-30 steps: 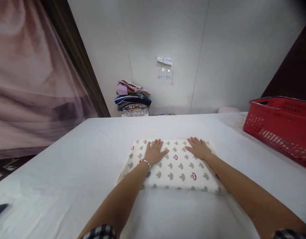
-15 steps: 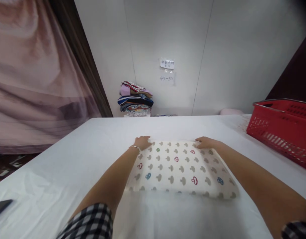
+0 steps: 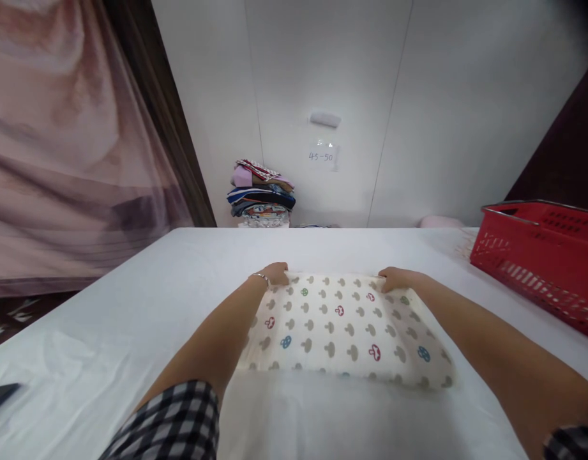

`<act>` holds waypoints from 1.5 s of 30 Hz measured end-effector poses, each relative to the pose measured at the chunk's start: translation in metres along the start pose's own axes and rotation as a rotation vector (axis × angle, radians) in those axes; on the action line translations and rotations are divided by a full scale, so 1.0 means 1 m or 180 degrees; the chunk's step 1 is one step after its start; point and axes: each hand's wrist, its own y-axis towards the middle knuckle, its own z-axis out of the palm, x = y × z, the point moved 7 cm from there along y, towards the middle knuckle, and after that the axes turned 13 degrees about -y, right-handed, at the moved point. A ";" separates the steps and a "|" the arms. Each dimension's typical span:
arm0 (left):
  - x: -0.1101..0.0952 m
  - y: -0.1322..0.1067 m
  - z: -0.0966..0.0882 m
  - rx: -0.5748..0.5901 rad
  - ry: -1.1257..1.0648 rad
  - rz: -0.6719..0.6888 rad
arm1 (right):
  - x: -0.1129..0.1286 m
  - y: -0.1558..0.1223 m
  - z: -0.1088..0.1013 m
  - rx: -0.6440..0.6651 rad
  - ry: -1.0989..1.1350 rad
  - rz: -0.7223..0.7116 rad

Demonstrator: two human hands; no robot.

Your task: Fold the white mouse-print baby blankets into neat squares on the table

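A cream cloth [image 3: 339,329] printed with grey, red, blue and green mushrooms lies in front of me on the white-covered table [image 3: 188,255]. At its far left corner, my left hand [image 3: 276,273] has its fingers closed on the edge. My right hand [image 3: 394,279] pinches the far right corner in the same way. Between the hands the far edge runs nearly straight. The near edge lies loose toward me, and both forearms pass along the cloth's sides.
Folded fabrics stand in a stack [image 3: 262,195] against the back wall. A red plastic basket [image 3: 537,255] sits on the right of the table. Pink curtain fabric [image 3: 73,160] hangs at the left. A dark flat object [image 3: 1,397] shows at the lower left edge.
My fingers have closed more tightly on the cloth's two far corners. The cloth has barely moved. The upper paper on the wall now hangs curled over, and the view has shifted slightly.
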 end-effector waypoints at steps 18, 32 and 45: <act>-0.058 -0.073 -0.061 -0.0443 0.0360 0.0773 | -0.002 -0.015 0.005 -0.0056 0.0393 -0.0273; -0.047 -0.121 -0.147 -0.1665 0.0323 0.0714 | 0.013 -0.081 -0.119 -0.0288 0.0666 -0.0281; -0.011 -0.162 -0.083 -0.2298 0.0792 0.1670 | 0.054 -0.135 -0.093 -0.2908 -0.1040 -0.0587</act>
